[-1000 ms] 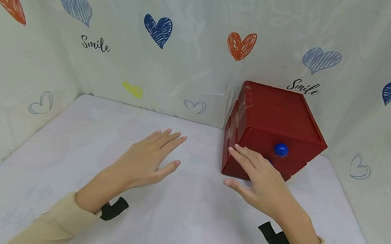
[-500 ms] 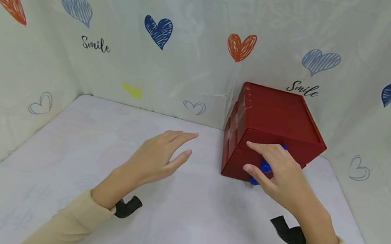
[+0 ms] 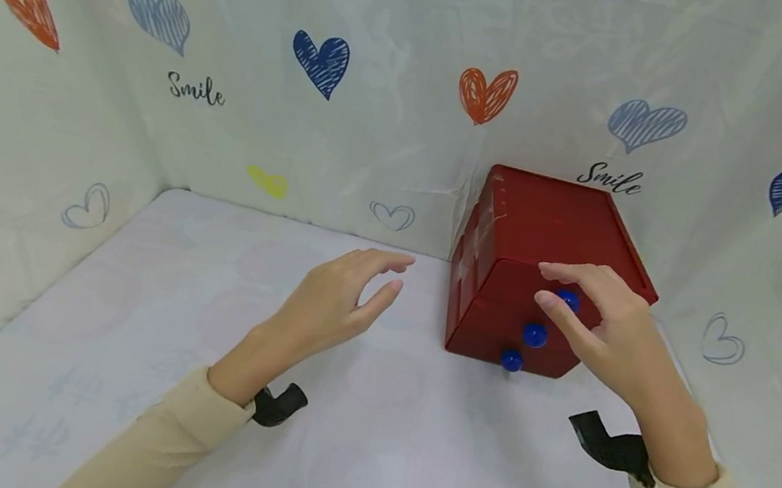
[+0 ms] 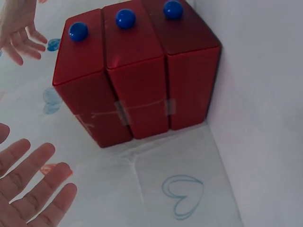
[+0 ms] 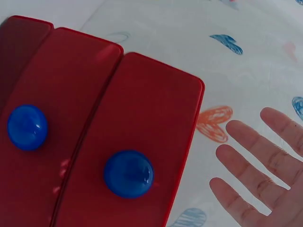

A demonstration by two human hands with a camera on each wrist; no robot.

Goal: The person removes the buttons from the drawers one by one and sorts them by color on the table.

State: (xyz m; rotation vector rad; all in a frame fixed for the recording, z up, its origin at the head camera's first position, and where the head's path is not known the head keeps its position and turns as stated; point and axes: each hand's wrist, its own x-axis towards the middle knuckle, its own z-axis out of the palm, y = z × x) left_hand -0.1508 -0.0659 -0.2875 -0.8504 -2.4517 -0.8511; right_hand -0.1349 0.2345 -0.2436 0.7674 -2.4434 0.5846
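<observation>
A red box of stacked drawers [image 3: 575, 229] stands at the table's back right, each drawer front bearing a round blue knob. My right hand [image 3: 612, 336] hovers before the top drawer, thumb and fingers parted around the line of sight to the top knob [image 3: 568, 301]. In the right wrist view a gap separates its fingers [image 5: 251, 179] from the nearest knob [image 5: 129, 174]. The middle knob [image 3: 535, 336] and bottom knob [image 3: 512, 361] show below. Left of the box, my left hand [image 3: 330, 298] is held above the table, fingers gently bent, holding nothing.
A white cloth covers the table [image 3: 361, 442]. Behind and at both sides hangs a pale curtain [image 3: 396, 9] printed with hearts and "Smile"; the box stands close against it. Clear tape [image 4: 122, 112] shows on the box's side. Each wrist wears a black strap [image 3: 279, 404].
My right hand has moved right and slightly up toward the top knob, uncovering the lower knobs. The left hand has shifted right and a little up, its fingers bending more. The drawers stay closed.
</observation>
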